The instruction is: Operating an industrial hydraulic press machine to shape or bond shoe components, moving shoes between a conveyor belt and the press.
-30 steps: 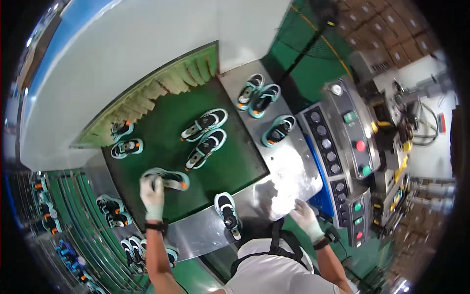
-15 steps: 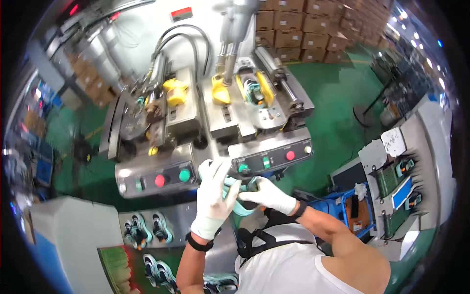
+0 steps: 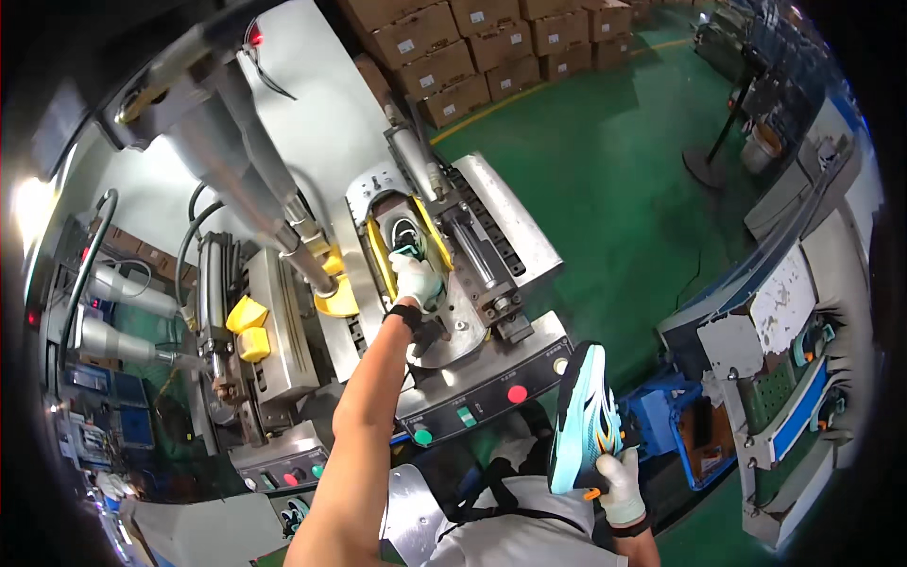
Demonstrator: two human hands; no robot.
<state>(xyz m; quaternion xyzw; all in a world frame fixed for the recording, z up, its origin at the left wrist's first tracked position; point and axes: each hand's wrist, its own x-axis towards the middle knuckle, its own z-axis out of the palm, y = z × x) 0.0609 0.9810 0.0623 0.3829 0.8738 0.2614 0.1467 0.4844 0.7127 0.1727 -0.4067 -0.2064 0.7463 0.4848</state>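
My left hand [image 3: 416, 281], in a white glove, reaches far forward into the press. Its fingers close around the near end of a black-and-turquoise sneaker [image 3: 407, 236], which lies between yellow pads [image 3: 382, 262] in a metal cradle; the hand covers part of that shoe. Nearer my body, on the right, my gloved right hand [image 3: 619, 487] grips a second sneaker [image 3: 584, 425] by its lower end. This one is turquoise, white and black with orange details, and is held up on end beside the control panel [image 3: 482, 402].
A thick metal cylinder [image 3: 227, 142] slants down to a yellow pad left of the cradle. Another station with yellow blocks [image 3: 249, 329] stands further left. Cartons [image 3: 425, 47] are stacked behind. On the right are a rack [image 3: 784, 397] with shoes and a blue crate [image 3: 675, 425].
My hands, together around a turquoise shoe before, have separated. The left has gone forward onto the shoe in the cradle; the right now holds a sneaker out to the right. The view has shifted.
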